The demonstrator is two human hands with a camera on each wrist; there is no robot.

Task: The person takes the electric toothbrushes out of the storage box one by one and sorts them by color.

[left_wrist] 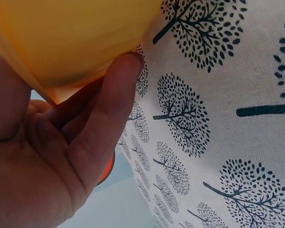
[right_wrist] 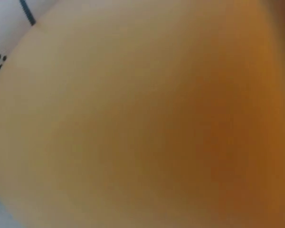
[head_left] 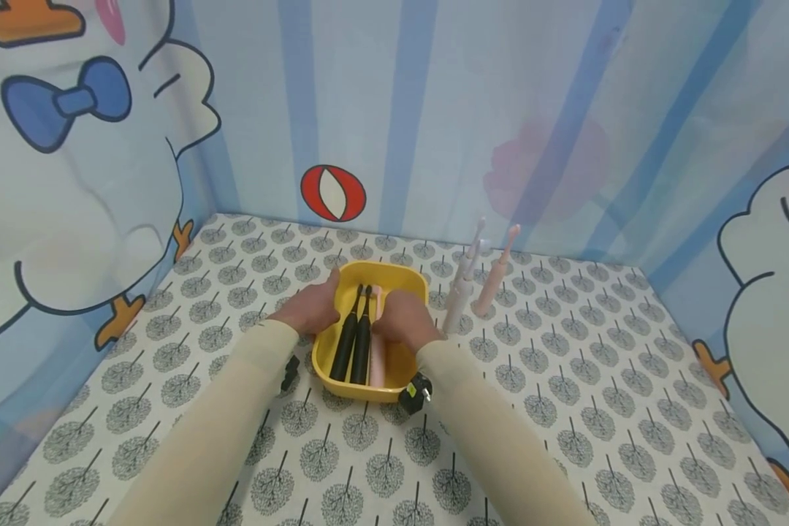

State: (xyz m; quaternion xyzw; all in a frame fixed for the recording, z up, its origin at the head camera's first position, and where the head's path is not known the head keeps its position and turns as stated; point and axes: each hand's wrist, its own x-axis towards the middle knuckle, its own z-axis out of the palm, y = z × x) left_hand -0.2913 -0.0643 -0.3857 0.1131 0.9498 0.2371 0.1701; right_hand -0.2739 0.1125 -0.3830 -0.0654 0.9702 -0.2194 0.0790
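Head: left hand (head_left: 312, 305) is gripping the yellow tray (head_left: 361, 393) at its left; right hand (head_left: 401, 318) is reaching inside the tray over a pink toothbrush (head_left: 378, 361) lying there; I cannot tell whether it is grasping.

Left wrist: fingers (left_wrist: 115, 88) are holding the tray's edge.

Right wrist: the tray is blurring across.

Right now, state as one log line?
left hand: grips yellow tray rim; right hand: at pink toothbrush, grip unclear; also in tray: two black toothbrushes; beside tray: three upright toothbrushes

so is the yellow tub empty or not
Not empty: two black toothbrushes and one pink toothbrush are in the yellow tub.
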